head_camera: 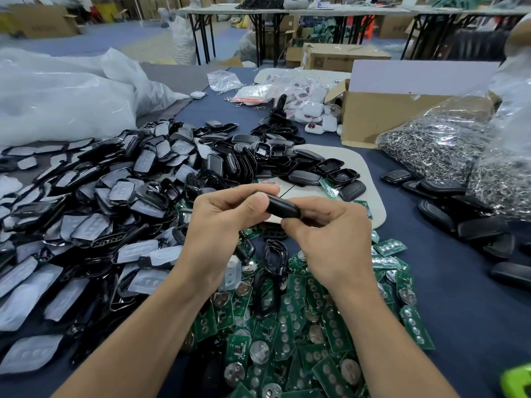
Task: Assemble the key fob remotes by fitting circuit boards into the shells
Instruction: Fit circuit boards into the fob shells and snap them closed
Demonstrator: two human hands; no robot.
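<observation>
Both hands hold one black key fob shell (pixel 283 207) above the table's middle. My left hand (pixel 221 222) pinches its left end between thumb and fingers, and my right hand (pixel 330 234) grips its right end from below and behind. Under my wrists lies a heap of green circuit boards (pixel 290 320) with coin cells. To the left spreads a big pile of black shell fronts with grey button pads (pixel 94 214). Behind my hands is a pile of black shell backs (pixel 275 159). Whether a board sits inside the held shell is hidden.
Closed black fobs (pixel 459 214) lie at the right beside a clear bag of metal key rings (pixel 448 145). A cardboard box (pixel 382 116), white fobs (pixel 313 110) and plastic bags (pixel 66 93) stand at the back. A pale mat (pixel 359 179) lies under the shell backs.
</observation>
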